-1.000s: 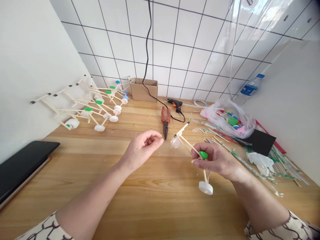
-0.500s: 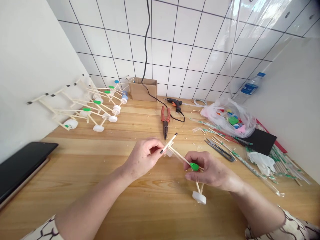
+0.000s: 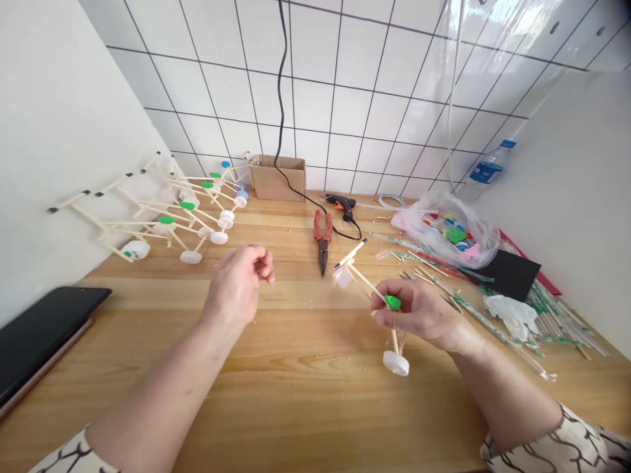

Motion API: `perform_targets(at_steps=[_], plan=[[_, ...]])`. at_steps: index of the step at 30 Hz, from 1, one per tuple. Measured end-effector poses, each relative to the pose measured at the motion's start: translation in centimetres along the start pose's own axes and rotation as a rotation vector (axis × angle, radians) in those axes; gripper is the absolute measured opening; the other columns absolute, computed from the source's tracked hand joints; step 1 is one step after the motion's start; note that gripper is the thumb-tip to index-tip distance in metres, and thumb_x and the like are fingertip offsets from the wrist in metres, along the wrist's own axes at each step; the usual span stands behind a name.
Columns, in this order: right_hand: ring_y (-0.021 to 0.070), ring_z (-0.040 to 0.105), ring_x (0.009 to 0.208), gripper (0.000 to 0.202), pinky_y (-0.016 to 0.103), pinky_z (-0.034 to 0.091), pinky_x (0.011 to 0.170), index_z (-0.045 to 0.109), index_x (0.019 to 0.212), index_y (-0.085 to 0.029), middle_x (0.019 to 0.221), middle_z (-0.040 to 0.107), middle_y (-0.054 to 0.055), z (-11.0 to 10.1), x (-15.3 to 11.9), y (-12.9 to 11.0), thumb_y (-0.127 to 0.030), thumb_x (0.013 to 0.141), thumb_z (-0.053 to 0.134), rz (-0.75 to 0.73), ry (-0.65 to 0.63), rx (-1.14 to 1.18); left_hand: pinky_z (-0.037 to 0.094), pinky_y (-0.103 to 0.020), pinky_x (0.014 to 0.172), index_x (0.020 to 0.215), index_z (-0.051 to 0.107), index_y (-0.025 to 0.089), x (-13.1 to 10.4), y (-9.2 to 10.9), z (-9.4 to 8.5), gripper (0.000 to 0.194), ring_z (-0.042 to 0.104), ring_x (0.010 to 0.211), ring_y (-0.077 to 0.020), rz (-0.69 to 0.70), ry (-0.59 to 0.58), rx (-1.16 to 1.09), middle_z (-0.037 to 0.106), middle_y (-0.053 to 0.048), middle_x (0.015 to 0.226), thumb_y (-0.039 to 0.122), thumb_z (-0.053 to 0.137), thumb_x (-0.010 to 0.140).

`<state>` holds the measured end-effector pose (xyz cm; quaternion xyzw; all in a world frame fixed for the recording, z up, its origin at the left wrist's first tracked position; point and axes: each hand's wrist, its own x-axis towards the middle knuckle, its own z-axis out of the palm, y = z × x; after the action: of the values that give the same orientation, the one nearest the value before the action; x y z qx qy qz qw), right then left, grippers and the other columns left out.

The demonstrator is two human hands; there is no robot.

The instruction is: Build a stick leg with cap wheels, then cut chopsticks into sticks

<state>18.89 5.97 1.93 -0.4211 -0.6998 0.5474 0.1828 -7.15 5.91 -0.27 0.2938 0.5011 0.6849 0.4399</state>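
My left hand (image 3: 240,282): shifted toward ten o'clock, fingers curled, contents undeterminable. My right hand (image 3: 424,314): pinched stick model (image 3: 393,303) mid-frame; single-point hold risked swivelling.

The tabletop (image 3: 296,407) is smooth pale wood with a soft sheen. The box (image 3: 279,180) is matt brown cardboard. Clear, crinkled plastic — thin and shiny — forms the bag (image 3: 409,223); the pliers (image 3: 323,253) pair dark metal jaws with smooth red handles. The phone (image 3: 54,322) looks glossy black.
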Motion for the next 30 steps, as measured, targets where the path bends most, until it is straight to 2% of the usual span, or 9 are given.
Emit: perform_targets(at_steps=[4, 6, 8, 12, 14, 16, 22, 27, 30], plan=[[0.0087, 0.041, 0.060, 0.018, 0.023, 0.034, 0.055, 0.057, 0.079, -0.016, 0.068, 0.050, -0.003, -0.6, 0.2, 0.3, -0.031, 0.073, 0.065, -0.023, 0.043, -0.010, 0.027, -0.019, 0.037, 0.048, 0.037, 0.019, -0.3, 1.1, 0.3, 0.020, 0.028, 0.039, -0.0069, -0.081, 0.056, -0.028, 0.040, 0.006, 0.046, 0.019, 0.050, 0.063], [0.0090, 0.042, 0.061, 0.019, 0.023, 0.034, 0.056, 0.058, 0.080, -0.015, 0.069, 0.050, -0.002, -0.7, 0.2, 0.3, -0.032, 0.073, 0.065, -0.024, 0.031, -0.025, 0.024, -0.019, 0.036, 0.044, 0.033, 0.019, -0.8, 1.4, 0.5, 0.029, 0.025, 0.037, -0.0063, -0.070, 0.008, 0.069, 0.035, 0.007, 0.041, 0.024, 0.052, 0.065], [0.0090, 0.042, 0.061, 0.019, 0.022, 0.034, 0.056, 0.058, 0.081, -0.015, 0.069, 0.050, -0.002, -0.5, 0.2, 0.3, -0.032, 0.074, 0.064, -0.014, 0.004, -0.055, 0.025, -0.020, 0.038, 0.041, 0.034, 0.019, -1.2, 1.3, 0.5, 0.035, 0.027, 0.036, -0.0062, -0.072, -0.129, 0.236, 0.034, 0.007, 0.039, 0.030, 0.054, 0.067], [0.0083, 0.041, 0.058, 0.016, 0.021, 0.035, 0.053, 0.058, 0.081, -0.015, 0.066, 0.049, -0.003, 0.1, 0.1, 0.0, -0.028, 0.074, 0.062, 0.015, -0.082, -0.115, 0.029, -0.021, 0.044, 0.049, 0.051, 0.017, -1.5, 0.4, 0.0, 0.029, 0.039, 0.043, -0.0085, -0.145, -0.489, 0.697, 0.046, 0.005, 0.045, 0.038, 0.059, 0.068], [0.0085, 0.043, 0.058, 0.013, 0.020, 0.035, 0.053, 0.059, 0.080, -0.015, 0.066, 0.050, -0.003, 0.4, 0.1, -0.2, -0.025, 0.073, 0.062, 0.017, -0.108, -0.178, 0.028, -0.021, 0.045, 0.056, 0.056, 0.017, -1.5, 0.1, -0.4, 0.024, 0.040, 0.046, -0.0091, -0.158, -0.607, 0.844, 0.047, 0.005, 0.048, 0.037, 0.059, 0.069], [0.0092, 0.044, 0.060, 0.011, 0.020, 0.036, 0.054, 0.061, 0.080, -0.015, 0.068, 0.052, -0.002, 0.6, 0.0, -0.4, -0.023, 0.072, 0.062, 0.011, -0.104, -0.272, 0.029, -0.021, 0.047, 0.062, 0.059, 0.017, -1.4, -0.1, -0.5, 0.019, 0.042, 0.050, -0.0095, -0.153, -0.686, 0.884, 0.049, 0.005, 0.052, 0.035, 0.060, 0.069], [0.0126, 0.050, 0.071, 0.026, 0.024, 0.041, 0.063, 0.061, 0.093, -0.016, 0.084, 0.059, 0.001, 0.2, -0.4, -1.6, -0.024, 0.068, 0.067, -0.043, -0.104, -0.437, 0.037, -0.022, 0.056, 0.074, 0.062, 0.016, -1.5, 0.1, -0.4, 0.021, 0.050, 0.061, -0.0127, -0.167, -0.762, 0.880, 0.056, 0.002, 0.064, 0.036, 0.062, 0.068], [0.0179, 0.054, 0.091, 0.044, 0.029, 0.044, 0.079, 0.055, 0.107, -0.020, 0.103, 0.060, 0.005, -1.2, -1.4, -1.9, -0.031, 0.067, 0.071, -0.147, -0.080, -0.498, 0.038, -0.023, 0.056, 0.073, 0.063, 0.017, -1.5, -0.2, -0.6, 0.022, 0.053, 0.062, -0.0138, -0.152, -0.793, 0.868, 0.059, 0.001, 0.067, 0.039, 0.061, 0.070], [0.0207, 0.054, 0.097, 0.045, 0.033, 0.043, 0.084, 0.053, 0.109, -0.022, 0.108, 0.058, 0.006, -2.2, -1.9, -1.6, -0.032, 0.068, 0.069, -0.150, -0.023, -0.551, 0.038, -0.022, 0.056, 0.071, 0.063, 0.018, -1.5, -0.5, -0.7, 0.022, 0.054, 0.061, -0.0136, -0.155, -0.799, 0.863, 0.061, 0.001, 0.068, 0.039, 0.062, 0.069]])
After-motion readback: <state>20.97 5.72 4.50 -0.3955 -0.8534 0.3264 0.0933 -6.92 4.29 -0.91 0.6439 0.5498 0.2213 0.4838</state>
